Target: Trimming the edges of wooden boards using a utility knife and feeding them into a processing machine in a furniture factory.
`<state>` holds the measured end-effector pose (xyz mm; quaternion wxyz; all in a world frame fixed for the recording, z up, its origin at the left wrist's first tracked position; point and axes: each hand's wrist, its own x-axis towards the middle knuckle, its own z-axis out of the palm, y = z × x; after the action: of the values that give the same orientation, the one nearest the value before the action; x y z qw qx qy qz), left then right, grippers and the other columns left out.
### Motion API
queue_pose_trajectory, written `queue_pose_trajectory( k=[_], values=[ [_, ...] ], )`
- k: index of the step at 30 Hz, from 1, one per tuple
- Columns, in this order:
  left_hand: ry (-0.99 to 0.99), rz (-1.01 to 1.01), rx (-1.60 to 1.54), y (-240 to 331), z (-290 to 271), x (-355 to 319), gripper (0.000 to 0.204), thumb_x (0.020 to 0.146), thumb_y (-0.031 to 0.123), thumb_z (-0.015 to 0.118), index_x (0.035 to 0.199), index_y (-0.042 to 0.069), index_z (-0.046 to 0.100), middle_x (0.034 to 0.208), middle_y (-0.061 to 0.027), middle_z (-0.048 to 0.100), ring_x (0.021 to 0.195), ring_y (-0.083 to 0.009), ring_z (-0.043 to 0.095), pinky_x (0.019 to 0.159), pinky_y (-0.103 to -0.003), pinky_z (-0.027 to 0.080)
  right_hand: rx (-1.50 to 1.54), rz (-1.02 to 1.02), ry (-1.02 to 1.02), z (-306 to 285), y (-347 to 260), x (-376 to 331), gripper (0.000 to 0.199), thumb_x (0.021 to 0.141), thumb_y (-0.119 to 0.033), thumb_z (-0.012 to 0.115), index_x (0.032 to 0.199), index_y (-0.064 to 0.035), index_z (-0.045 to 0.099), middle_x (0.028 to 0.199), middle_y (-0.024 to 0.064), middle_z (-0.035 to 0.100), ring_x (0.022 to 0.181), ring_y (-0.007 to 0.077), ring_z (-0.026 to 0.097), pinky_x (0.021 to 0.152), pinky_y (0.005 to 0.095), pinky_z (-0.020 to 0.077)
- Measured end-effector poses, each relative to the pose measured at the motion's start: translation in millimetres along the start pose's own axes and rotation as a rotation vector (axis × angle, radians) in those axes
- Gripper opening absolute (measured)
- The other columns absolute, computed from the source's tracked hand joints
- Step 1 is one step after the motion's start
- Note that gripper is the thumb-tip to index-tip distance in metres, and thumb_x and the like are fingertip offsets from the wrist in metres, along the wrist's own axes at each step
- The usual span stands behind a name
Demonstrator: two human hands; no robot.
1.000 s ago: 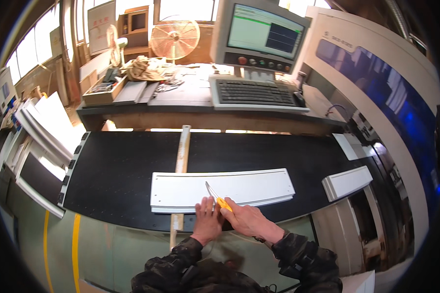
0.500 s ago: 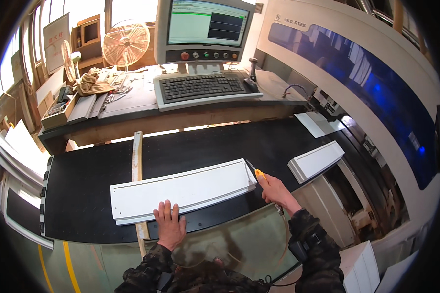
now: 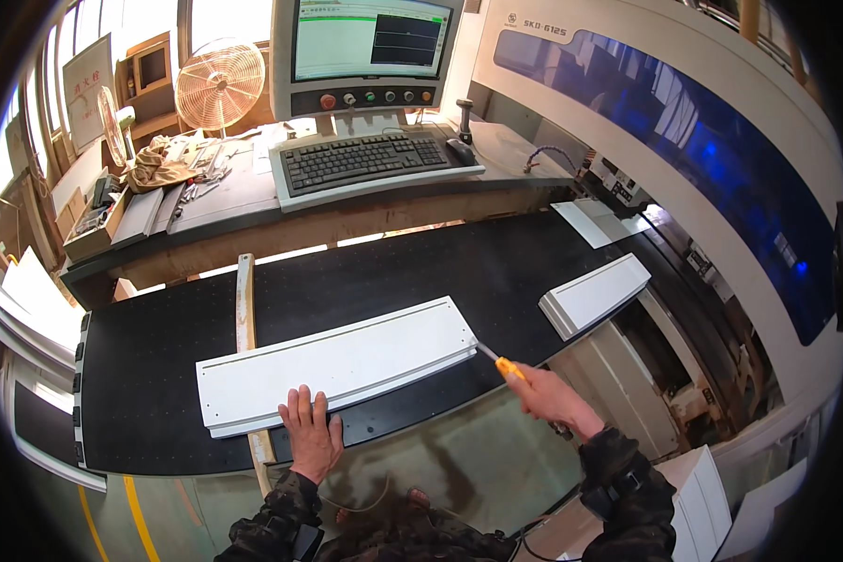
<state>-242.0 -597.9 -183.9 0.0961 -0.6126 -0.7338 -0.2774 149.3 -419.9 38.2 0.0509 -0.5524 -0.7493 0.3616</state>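
Note:
A stack of long white boards [image 3: 337, 361] lies on the black table. My left hand [image 3: 311, 438] rests on its near edge, left of the middle, fingers stretched out and holding nothing. My right hand [image 3: 554, 403] is closed round a yellow air blow gun [image 3: 509, 367] with a thin metal nozzle. The nozzle tip is by the right end of the boards; whether it touches them I cannot tell. A hose fitting shows below that hand. Further right lies a shorter stack of white boards [image 3: 595, 295].
A wooden strip [image 3: 245, 304] runs under the long boards. Behind stand a keyboard [image 3: 365, 164], a monitor [image 3: 370, 56] and a fan [image 3: 219, 86]. A large machine with a blue window [image 3: 684, 140] rises at the right. White panels [image 3: 33, 290] lean at the left.
My right hand has moved the blow gun down toward the near corner of the boards' right end. The left hand stays on the boards. The whole view has shifted slightly.

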Motion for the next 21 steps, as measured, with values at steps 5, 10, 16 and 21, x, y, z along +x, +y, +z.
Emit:
queue_pose_trajectory(
  k=[5,10,16,21],
  values=[
    [-0.008,-0.004,0.0,-3,-1,-4,0.069,0.098,0.017,0.072,0.159,-0.002,0.045,0.172,-0.0307,0.033,0.165,-0.0526,0.02,0.133,-0.072,0.009,0.103,-0.019,-0.019,12,-18,-8,0.059,0.117,-0.049,0.051,0.162,-0.0106,0.055,0.085,0.0059,0.068,0.072,0.0156,0.068,0.068,0.0361,0.0581],
    [-0.022,0.002,0.016,-1,1,-3,0.068,0.1,0.022,0.073,0.159,-0.001,0.047,0.173,-0.03,0.031,0.165,-0.0522,0.02,0.131,-0.073,0.013,0.2,-0.044,0.046,15,-18,28,0.05,0.118,-0.047,0.05,0.134,-0.0023,0.068,0.079,0.0076,0.068,0.065,0.0153,0.068,0.062,0.0342,0.0563],
    [-0.004,0.011,0.034,-1,3,-1,0.069,0.1,0.022,0.073,0.16,-0.001,0.046,0.173,-0.0299,0.03,0.165,-0.0523,0.02,0.131,-0.074,0.013,0.235,-0.039,0.13,18,-58,72,0.052,0.117,-0.043,0.048,0.121,0.0049,0.068,0.073,0.0108,0.072,0.061,0.0212,0.073,0.061,0.0376,0.0578],
    [0.008,-0.02,-0.001,-6,0,-2,0.064,0.099,0.018,0.071,0.157,0.0,0.05,0.172,-0.0282,0.035,0.165,-0.0506,0.021,0.133,-0.07,0.01,0.109,0.039,0.153,19,-50,71,0.048,0.117,-0.04,0.047,0.119,0.0028,0.068,0.073,0.0138,0.073,0.063,0.0262,0.074,0.066,0.0419,0.0596]
  ],
)
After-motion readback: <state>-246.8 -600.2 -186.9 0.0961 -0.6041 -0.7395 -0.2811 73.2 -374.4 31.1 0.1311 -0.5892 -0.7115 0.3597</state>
